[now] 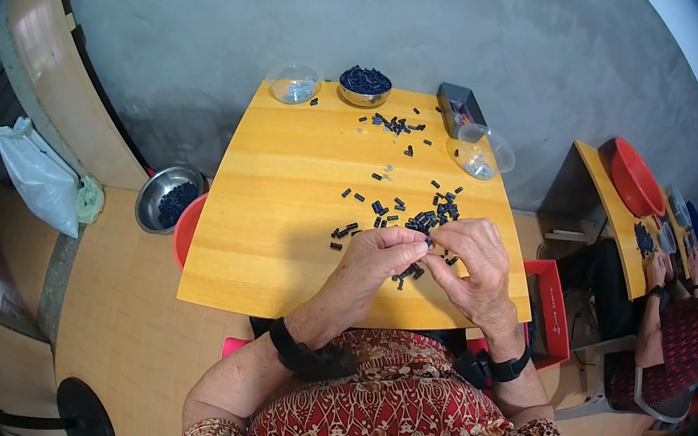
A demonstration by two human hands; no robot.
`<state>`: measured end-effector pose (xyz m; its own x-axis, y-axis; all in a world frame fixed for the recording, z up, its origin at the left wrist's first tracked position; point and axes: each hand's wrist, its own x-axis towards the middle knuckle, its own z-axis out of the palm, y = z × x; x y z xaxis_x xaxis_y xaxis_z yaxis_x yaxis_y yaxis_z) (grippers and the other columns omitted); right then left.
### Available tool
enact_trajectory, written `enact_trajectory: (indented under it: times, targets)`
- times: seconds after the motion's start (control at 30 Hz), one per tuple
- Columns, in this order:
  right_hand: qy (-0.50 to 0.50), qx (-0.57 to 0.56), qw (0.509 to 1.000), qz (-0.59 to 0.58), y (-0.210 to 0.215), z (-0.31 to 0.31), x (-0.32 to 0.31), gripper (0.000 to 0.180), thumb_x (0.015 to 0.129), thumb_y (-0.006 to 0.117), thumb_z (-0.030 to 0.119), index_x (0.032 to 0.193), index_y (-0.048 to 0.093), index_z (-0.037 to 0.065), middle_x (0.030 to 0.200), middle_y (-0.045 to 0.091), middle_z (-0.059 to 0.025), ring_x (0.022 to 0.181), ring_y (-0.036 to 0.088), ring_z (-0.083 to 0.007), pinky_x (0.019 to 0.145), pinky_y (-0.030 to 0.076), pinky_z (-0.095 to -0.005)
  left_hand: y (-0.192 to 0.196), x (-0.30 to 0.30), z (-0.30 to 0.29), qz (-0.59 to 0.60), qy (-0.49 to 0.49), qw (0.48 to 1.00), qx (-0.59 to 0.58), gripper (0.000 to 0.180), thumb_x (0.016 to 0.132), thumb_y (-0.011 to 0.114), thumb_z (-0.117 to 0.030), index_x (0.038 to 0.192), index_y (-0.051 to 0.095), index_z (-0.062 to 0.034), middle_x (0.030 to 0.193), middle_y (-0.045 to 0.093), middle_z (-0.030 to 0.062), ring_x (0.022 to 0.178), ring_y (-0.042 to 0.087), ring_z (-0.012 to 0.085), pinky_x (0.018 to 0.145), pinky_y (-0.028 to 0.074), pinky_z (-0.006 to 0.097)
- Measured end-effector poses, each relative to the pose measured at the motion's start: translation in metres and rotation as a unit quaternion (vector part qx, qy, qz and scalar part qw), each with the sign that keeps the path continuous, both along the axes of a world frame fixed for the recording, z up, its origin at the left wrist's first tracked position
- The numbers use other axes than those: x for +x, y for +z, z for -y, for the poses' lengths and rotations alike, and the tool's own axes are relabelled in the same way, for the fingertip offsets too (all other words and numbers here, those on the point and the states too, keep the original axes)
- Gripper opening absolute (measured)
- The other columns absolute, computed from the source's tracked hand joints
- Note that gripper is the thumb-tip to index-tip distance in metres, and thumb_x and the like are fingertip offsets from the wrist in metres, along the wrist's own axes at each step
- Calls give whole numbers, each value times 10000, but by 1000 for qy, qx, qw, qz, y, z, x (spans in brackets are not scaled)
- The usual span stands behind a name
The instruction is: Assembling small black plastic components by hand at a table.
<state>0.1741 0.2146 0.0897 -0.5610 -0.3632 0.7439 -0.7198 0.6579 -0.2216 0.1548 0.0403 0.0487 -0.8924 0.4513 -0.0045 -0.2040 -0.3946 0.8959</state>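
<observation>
My left hand [372, 261] and my right hand [472, 265] meet over the near part of the yellow wooden table [275, 192]. Between their fingertips is a small dark cylindrical piece [429, 243], mostly covered by the fingers. Both hands are closed in a pinch, thumbs against fingers. Just beyond them lies a loose heap of similar short black pieces [445, 212]. More pieces [409, 273] show beneath the hands, and several are scattered to the left. A smaller cluster of black pieces [397, 124] lies farther back.
At the table's far edge stand a clear bowl [296, 94] and a metal bowl full of black pieces [351, 99]. A dark box [461, 103] and another clear bowl [495, 148] line the right side. A red crate [553, 350] sits below right. Another person [677, 333] works farther right.
</observation>
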Motion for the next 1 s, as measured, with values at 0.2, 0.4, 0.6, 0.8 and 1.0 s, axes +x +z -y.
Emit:
enact_trajectory:
  times: [0.2, 0.4, 0.6, 0.8, 1.0]
  targets:
    - [-1, 6, 1000, -5, -1, 1, -1, 274, 674, 772, 32, 919, 650, 44, 889, 632, -81, 833, 598, -266, 738, 453, -371, 0, 1, -1, 0, 2, 1000, -1, 164, 901, 650, -171, 983, 677, -32, 886, 642, -16, 814, 550, 50, 755, 446, 207]
    - [10, -26, 1000, 4, -10, 0, -3, 263, 658, 761, 9, 888, 638, 42, 860, 627, -85, 808, 600, -269, 715, 455, -376, -4, 2, -6, 31, 19, 999, 26, 198, 882, 657, -187, 978, 686, -17, 809, 609, -48, 712, 459, 17, 635, 361, 185]
    - [4, 10, 1000, -18, -6, 2, -4, 261, 657, 768, 20, 881, 636, 44, 850, 624, -81, 802, 600, -270, 724, 453, -377, -5, 1, -6, 28, 11, 999, 21, 199, 887, 648, -182, 986, 685, -13, 818, 615, -44, 714, 466, 20, 637, 369, 190]
    - [18, 25, 999, 18, 1, -6, -5, 269, 682, 780, 54, 910, 640, 29, 883, 645, -101, 829, 610, -272, 748, 463, -385, 0, -4, 1, -21, 18, 999, -36, 206, 903, 637, -160, 1035, 667, -5, 983, 660, 20, 908, 599, 87, 826, 472, 238]
    - [-92, -20, 985, 147, -9, -43, -20, 231, 737, 738, 57, 940, 649, -6, 884, 655, -147, 858, 607, -319, 760, 478, -390, 17, -15, 20, 1, 77, 997, -11, 170, 920, 613, -152, 1025, 639, -21, 996, 663, 41, 959, 635, 129, 862, 477, 252]
